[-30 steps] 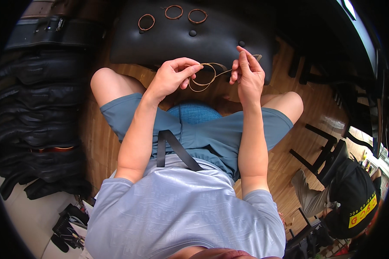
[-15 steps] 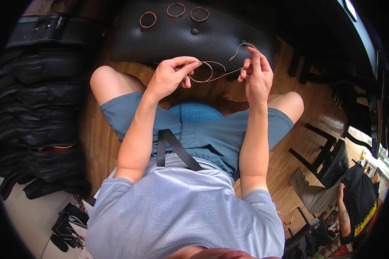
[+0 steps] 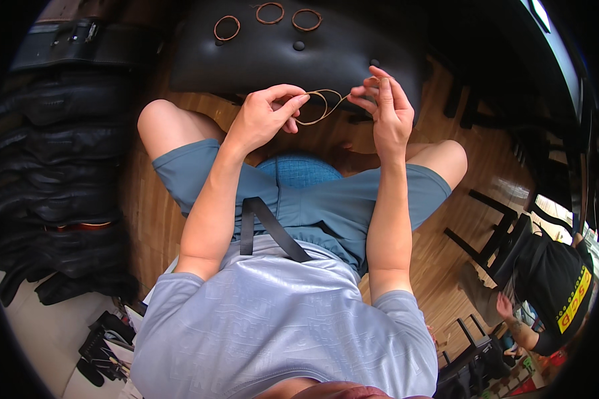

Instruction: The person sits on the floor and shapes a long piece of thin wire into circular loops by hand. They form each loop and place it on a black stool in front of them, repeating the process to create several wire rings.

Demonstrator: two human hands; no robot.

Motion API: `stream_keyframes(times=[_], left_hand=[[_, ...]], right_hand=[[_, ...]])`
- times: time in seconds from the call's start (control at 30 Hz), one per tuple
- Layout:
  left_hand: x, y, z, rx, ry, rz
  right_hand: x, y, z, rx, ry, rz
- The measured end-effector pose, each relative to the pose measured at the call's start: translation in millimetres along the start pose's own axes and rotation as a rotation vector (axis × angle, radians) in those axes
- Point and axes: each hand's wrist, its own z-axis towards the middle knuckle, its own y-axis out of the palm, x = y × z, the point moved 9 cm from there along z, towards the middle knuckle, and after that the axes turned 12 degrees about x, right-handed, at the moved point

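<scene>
A thin bronze-coloured string [image 3: 325, 113], like a guitar string, hangs in loose loops between my hands, above the floor in front of the bench. My left hand [image 3: 262, 117] pinches the loops between thumb and forefinger. My right hand [image 3: 387, 113] is raised, fingers curled, and the string runs up to its fingertips; its far end is hidden there. Three coiled strings, a left coil [image 3: 215, 33], a middle coil [image 3: 259, 18] and a right coil [image 3: 295, 24], lie on the padded black bench [image 3: 266, 63] beyond my hands.
Black padded cases [image 3: 73, 153] are stacked along the left side. A black stool [image 3: 479, 226] stands at the right, near another person in a black shirt [image 3: 546, 279]. Dark furniture [image 3: 512, 66] stands at the far right. My knees flank a blue seat [image 3: 299, 171].
My right hand has moved slightly left, closer to my left hand, and the string's free end no longer shows beyond it. The string's loops are drawn tighter together. The other person has turned and bent.
</scene>
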Motion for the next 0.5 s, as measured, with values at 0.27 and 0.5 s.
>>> stream_keyframes(times=[0.27, 0.5], left_hand=[[8.9, 2.5, -3.4, -0.002, 0.047, 0.079], [8.0, 6.8, -4.3, 0.006, 0.030, 0.085]], right_hand=[[9.2, -16.3, 4.7, 0.050, 0.045, -0.172], [7.1, 2.9, -2.8, -0.032, -0.041, -0.027]])
